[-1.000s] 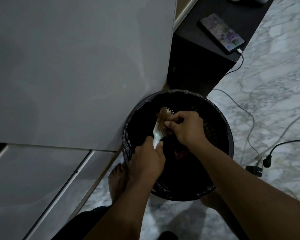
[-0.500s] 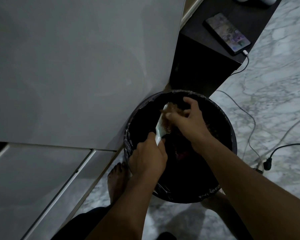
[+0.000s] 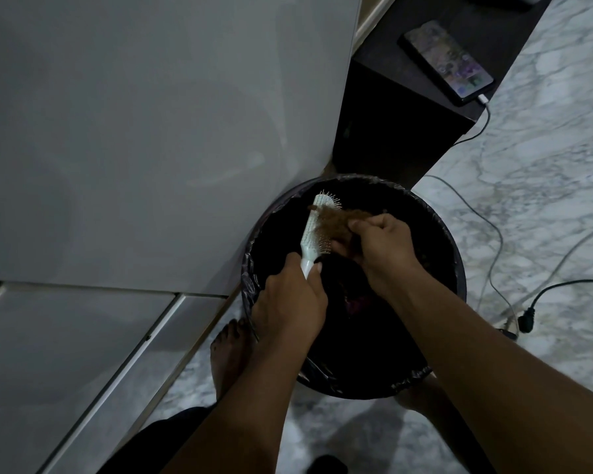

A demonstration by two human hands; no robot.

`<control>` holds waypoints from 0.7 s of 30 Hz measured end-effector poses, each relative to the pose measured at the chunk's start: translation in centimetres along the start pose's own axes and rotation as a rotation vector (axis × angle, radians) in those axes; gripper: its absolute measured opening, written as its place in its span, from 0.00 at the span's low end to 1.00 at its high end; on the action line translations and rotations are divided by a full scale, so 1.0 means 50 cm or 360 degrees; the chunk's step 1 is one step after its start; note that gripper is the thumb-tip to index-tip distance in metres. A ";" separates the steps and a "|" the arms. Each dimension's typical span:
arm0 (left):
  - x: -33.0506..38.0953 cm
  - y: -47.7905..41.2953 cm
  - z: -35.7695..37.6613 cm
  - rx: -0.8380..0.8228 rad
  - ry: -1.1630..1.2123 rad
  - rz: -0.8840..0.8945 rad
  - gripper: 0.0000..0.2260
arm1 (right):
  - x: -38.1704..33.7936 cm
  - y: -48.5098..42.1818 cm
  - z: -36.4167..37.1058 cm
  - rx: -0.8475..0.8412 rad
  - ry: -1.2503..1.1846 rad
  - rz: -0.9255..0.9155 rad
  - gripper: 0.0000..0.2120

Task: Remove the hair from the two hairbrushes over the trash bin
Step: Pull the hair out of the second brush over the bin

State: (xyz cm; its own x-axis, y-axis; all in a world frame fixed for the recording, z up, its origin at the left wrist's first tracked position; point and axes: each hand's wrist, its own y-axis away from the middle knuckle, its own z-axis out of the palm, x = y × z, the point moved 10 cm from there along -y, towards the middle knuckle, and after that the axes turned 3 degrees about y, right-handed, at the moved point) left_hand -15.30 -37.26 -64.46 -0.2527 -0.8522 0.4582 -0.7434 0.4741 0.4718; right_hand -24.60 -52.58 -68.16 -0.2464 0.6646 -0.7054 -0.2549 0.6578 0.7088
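Note:
A white hairbrush (image 3: 313, 230) is held over the round black trash bin (image 3: 454, 268), which is lined with a dark bag. My left hand (image 3: 290, 302) grips the brush by its handle, bristles facing right. A clump of brown hair (image 3: 336, 218) stretches from the bristles to my right hand (image 3: 380, 246), whose fingers are pinched on it. Only one hairbrush is in view.
A white cabinet (image 3: 151, 131) stands to the left of the bin. Behind the bin is a dark stand (image 3: 391, 124) with a phone (image 3: 447, 61) on charge. Cables and a plug (image 3: 524, 318) lie on the marble floor at right. My bare foot (image 3: 228, 357) is beside the bin.
My right hand has closed on the hair and drawn it rightward off the bristles. The brush's upper bristles now show bare. The left hand has kept hold of the handle.

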 end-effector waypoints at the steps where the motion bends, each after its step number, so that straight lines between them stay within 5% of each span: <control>1: -0.002 -0.001 0.000 0.0006 -0.0001 -0.0009 0.12 | 0.005 0.006 0.007 -0.0024 -0.0116 0.0065 0.07; 4: -0.005 -0.001 0.001 0.0004 -0.0087 -0.0002 0.14 | 0.003 0.011 0.021 -0.0117 -0.0128 0.0078 0.10; 9: 0.016 0.004 -0.001 0.0014 -0.0292 0.0152 0.13 | -0.062 0.020 0.055 -0.0337 0.0872 -0.0643 0.36; 16: 0.028 0.010 0.005 -0.0005 -0.0332 0.0220 0.16 | -0.072 0.018 0.021 -0.0053 0.1030 -0.0786 0.09; 21: 0.034 0.011 -0.001 0.0019 -0.0273 0.0226 0.16 | -0.066 0.000 -0.005 0.0133 0.0910 -0.0642 0.08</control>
State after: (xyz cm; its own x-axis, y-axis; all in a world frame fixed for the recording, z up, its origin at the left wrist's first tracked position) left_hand -16.11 -38.41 -63.38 -0.4563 -0.8028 0.3839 -0.6999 0.5902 0.4022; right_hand -24.04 -54.88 -65.81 -0.6062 0.0876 -0.7905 -0.3629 0.8540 0.3728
